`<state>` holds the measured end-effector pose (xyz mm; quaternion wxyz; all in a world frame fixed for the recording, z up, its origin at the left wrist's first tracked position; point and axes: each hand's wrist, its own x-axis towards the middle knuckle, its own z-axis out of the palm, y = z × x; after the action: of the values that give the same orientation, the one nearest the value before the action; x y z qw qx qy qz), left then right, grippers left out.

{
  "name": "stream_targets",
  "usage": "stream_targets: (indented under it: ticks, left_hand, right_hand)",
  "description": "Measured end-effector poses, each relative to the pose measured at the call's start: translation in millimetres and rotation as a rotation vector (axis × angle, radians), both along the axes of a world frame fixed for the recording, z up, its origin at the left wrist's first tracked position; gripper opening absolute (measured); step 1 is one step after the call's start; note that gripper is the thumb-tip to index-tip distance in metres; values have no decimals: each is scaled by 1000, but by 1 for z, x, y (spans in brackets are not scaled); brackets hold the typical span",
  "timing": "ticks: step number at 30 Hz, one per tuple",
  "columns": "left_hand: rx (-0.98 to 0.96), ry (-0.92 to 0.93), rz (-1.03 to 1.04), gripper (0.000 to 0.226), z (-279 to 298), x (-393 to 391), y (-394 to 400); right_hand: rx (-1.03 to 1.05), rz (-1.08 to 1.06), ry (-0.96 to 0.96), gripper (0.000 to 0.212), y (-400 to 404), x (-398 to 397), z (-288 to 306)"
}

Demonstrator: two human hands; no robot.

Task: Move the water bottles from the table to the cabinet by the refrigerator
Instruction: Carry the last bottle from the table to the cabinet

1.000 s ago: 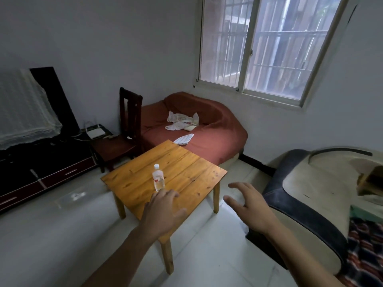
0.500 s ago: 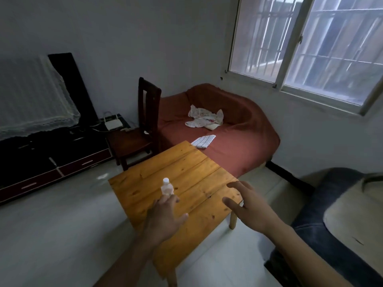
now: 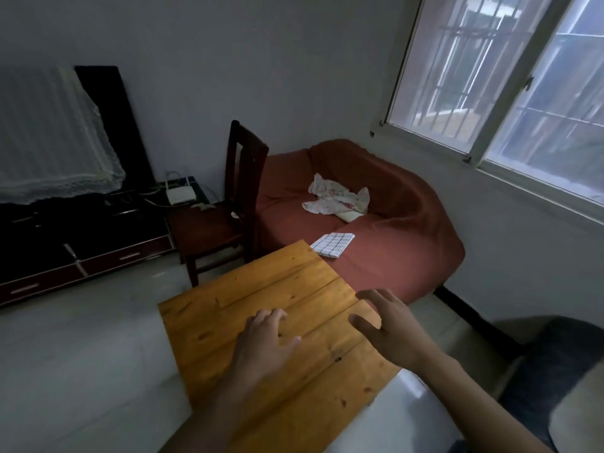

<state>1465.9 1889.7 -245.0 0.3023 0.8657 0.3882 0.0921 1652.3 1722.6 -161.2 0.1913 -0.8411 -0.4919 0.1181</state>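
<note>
A wooden table point(image 3: 261, 308) of yellow planks stands on the pale tiled floor point(image 3: 81, 354), under both hands. Beyond the right hand point(image 3: 392, 325), a red-covered bed point(image 3: 392, 256) carries a checked cloth point(image 3: 331, 245) near its edge and a crumpled floral cloth point(image 3: 338, 201) farther back. Beyond the left hand point(image 3: 264, 344), a dark chair point(image 3: 222, 223) stands beside the bed.

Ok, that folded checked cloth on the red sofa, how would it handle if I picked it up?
Likely floppy: the checked cloth lies flat in thin folded layers, so it would probably droop and unfold if lifted by one edge. Being thin fabric, it is probably light. Pushed across the red sofa cover, it would more likely bunch up than roll.
</note>
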Motion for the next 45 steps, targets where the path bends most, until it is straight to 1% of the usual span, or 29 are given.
stream_targets:
  ticks: [4, 9, 14, 18, 24, 28, 30, 33, 39, 42, 45]
  left_hand:
    - [3, 14, 81, 49, -8, 18, 31]
    - [-1, 63, 197, 48, -20, 54, 50]
    - [-56, 123, 313, 48, -24, 93, 53]
    - [-60, 120, 406, 49, -21, 105, 47]
    - [-119, 153, 577, 51, -33, 78, 44]
    - [-179, 127, 628, 55, -63, 59, 45]
    - [-207, 114, 632, 60, -84, 54, 45]
    - [-249, 86, 640, 60, -119, 51, 45]
    - [-297, 3, 683, 76, -178, 49, 50]
    - [-315, -46, 666, 78, -205, 50, 56]
    - [-334, -107, 604, 76, -232, 47, 66]
  right_hand:
    - [-8, 72, 29, 56, 37, 35, -16]
    - [13, 169, 35, 55, 80, 92, -37]
    - [-19, 306, 107, 53, 124, 148, -54]
    - [-29, 397, 120, 53, 156, 172, -57]
    - [-62, 523, 172, 53, 187, 163, -73]
    - [-105, 571, 155, 56, 198, 151, -96]
    - [-134, 579, 145, 58, 200, 145, -111]
    - [-208, 591, 137, 60, 199, 138, -138]
    - [-332, 571, 144, 59, 202, 123, -185]
    - [-380, 554, 161, 60, 203, 116, -206]
    - [-391, 541, 181, 60, 203, 113, -227]
